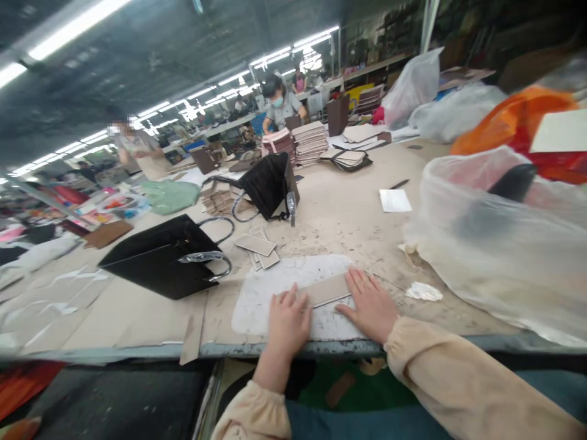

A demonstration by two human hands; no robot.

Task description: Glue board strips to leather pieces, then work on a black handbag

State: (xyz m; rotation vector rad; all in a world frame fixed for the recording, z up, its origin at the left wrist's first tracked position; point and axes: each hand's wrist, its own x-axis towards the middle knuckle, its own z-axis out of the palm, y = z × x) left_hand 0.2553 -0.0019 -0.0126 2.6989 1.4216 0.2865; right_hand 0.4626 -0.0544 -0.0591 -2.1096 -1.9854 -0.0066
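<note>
A flat beige strip of board (326,288) lies on a white stained pad (257,293) at the near edge of the worktable. My left hand (288,321) rests flat on the pad with fingers spread, its fingertips at the strip's left end. My right hand (370,305) lies flat with fingers stretched out, pressing the strip's right end. Neither hand grips anything.
A black handbag (165,256) lies on its side to the left, another black bag (268,183) farther back. Loose beige strips (259,247) sit between them. A big clear plastic sack (499,244) fills the right. Stacks of board (309,142) and other people stand at the far end.
</note>
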